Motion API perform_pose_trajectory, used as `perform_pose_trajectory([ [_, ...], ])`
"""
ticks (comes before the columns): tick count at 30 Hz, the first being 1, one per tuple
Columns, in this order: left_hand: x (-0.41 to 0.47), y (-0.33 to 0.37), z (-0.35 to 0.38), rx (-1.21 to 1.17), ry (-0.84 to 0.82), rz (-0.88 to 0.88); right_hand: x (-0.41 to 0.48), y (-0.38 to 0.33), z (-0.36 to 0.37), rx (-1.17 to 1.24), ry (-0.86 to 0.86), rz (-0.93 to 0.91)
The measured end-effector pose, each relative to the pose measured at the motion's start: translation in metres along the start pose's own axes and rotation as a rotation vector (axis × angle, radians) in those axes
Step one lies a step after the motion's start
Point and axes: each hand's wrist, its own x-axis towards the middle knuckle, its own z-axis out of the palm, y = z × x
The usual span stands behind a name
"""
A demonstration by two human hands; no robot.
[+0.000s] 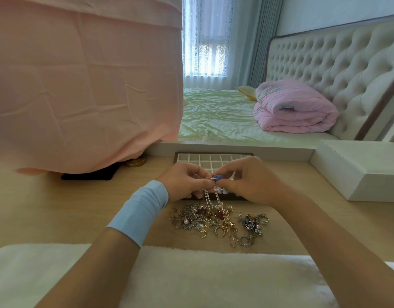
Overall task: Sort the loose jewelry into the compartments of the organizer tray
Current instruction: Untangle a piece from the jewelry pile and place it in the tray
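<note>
A heap of loose jewelry point(216, 221), rings, earrings and chains in silver and gold, lies on the wooden desk. Behind it stands the organizer tray point(205, 160), white grid compartments in a dark frame, partly hidden by my hands. My left hand point(184, 184), with a blue wristband, and my right hand point(251, 181) meet above the tray's front edge. Together they pinch a beaded necklace point(210, 197) with a blue piece at its top. The chain's two strands hang down into the heap.
A white box point(356, 170) stands at the right of the desk. A pink cloth point(84, 85) drapes over something at the left, with a black pad point(89, 175) and a gold lid point(136, 162) beneath. White fluffy fabric point(191, 278) lies along the near edge.
</note>
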Motion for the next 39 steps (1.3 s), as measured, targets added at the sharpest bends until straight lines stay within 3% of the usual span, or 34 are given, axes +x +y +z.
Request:
perform_pose_trajectory([
  [18,-0.003,0.01,-0.007,0.25,0.152,0.208,-0.003,-0.004,-0.007,0.31,-0.083,0.13],
  [27,-0.004,0.017,-0.006,0.412,0.203,0.294,-0.002,-0.011,-0.008,0.319,-0.1,0.175],
  [34,-0.006,0.018,-0.003,0.162,0.091,0.144,0.001,-0.007,0.001,0.216,0.147,0.07],
  [39,-0.004,0.016,-0.003,0.092,0.086,0.1,0.001,-0.007,0.004,0.289,0.152,0.057],
])
